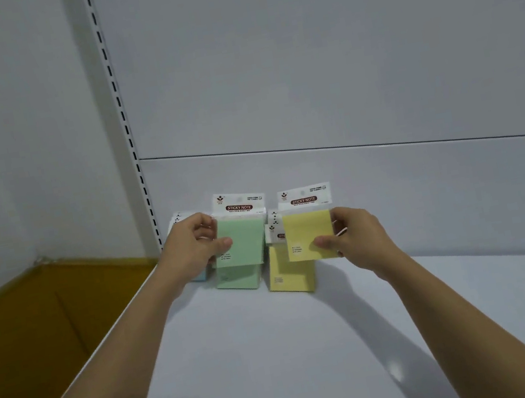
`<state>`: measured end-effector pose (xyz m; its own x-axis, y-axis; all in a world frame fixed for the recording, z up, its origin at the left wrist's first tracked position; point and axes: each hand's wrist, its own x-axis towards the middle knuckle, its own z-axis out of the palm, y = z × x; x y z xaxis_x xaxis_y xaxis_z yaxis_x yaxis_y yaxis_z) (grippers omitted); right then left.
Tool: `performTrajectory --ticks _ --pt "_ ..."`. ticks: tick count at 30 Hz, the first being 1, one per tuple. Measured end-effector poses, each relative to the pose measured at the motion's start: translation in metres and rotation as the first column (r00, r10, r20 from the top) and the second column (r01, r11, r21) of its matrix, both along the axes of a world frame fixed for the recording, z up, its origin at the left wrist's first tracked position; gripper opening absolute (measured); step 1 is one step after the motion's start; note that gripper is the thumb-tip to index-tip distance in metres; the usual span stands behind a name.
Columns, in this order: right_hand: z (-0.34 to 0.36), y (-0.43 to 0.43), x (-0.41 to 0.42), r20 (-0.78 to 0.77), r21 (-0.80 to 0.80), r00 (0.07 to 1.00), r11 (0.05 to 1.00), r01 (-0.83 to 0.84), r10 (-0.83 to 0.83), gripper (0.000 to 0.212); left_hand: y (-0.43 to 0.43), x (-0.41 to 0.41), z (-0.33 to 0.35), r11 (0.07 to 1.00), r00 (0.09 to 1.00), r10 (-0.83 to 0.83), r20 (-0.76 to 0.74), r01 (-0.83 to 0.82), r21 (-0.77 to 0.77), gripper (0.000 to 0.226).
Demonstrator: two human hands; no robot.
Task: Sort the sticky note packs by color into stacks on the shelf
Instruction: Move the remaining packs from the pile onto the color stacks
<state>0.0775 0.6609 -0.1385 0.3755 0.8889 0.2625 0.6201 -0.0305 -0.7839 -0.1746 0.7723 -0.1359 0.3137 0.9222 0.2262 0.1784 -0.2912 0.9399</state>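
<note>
Behind the left hand, a blue pack mostly hides.

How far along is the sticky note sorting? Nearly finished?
Done: a green stack, a yellow stack and a partly hidden blue pack sit at the back of the shelf. In hand: the left hand holds a green pack, the right hand a yellow pack, each over its colour. Left: setting both down; no other loose packs show.

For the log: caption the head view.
Left hand holds green pack over green stack; right hand, yellow pack over yellow stack, on shelf.
</note>
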Motion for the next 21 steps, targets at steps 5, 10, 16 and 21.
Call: performTrajectory --ticks 5,10,16,21 --pt "-0.010 0.011 -0.018 0.012 -0.021 0.998 0.998 0.057 -0.057 0.023 0.018 -0.017 -0.009 0.999 0.999 -0.034 -0.011 0.034 -0.011 0.025" --pt "-0.015 0.019 -0.031 0.011 -0.045 0.995 0.994 0.099 -0.098 0.023 0.031 -0.023 -0.015 0.997 0.997 -0.072 -0.011 0.072 -0.028 0.026" --pt "-0.030 0.020 -0.045 0.043 -0.061 0.988 0.987 0.151 -0.149 0.022 0.043 -0.022 -0.022 0.994 0.995 -0.099 -0.028 0.097 -0.051 0.026" --pt "-0.056 0.018 -0.055 0.095 -0.044 0.965 0.968 0.247 -0.242 0.022 0.040 -0.015 -0.048 0.996 0.995 -0.085 -0.049 0.084 -0.018 0.027"
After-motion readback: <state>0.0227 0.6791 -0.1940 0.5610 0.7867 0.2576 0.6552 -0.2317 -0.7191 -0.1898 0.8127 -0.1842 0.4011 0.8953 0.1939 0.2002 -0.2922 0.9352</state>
